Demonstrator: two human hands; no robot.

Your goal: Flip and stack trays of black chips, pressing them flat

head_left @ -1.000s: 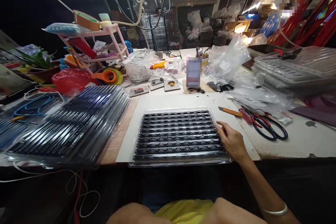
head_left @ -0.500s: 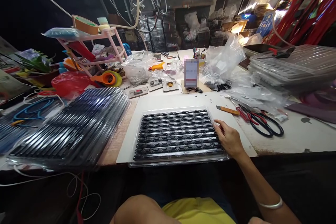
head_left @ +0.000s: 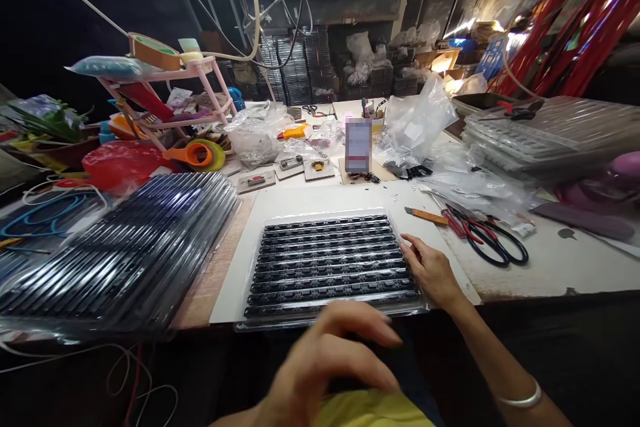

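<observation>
A clear plastic tray [head_left: 327,265] filled with rows of small black parts lies flat on a white board [head_left: 235,260] at the table's front edge. My right hand [head_left: 433,270] holds the tray's right edge, thumb and fingers closed against the rim. In front of the tray, closer to the camera, my left hand [head_left: 333,360] is raised, its fingers bent but apart; I see nothing between them. Left of the board is a stack of similar filled trays [head_left: 125,253].
Right of the board lie an orange utility knife [head_left: 426,215] and black-handled scissors [head_left: 495,240]. Behind stand a phone [head_left: 359,147], plastic bags [head_left: 420,120] and a pink rack [head_left: 165,103]. Clear empty-looking trays [head_left: 545,137] are stacked at the right.
My left hand has risen into view at the bottom, in front of the tray. My right hand stays on the tray's edge. The whole view has shifted slightly.
</observation>
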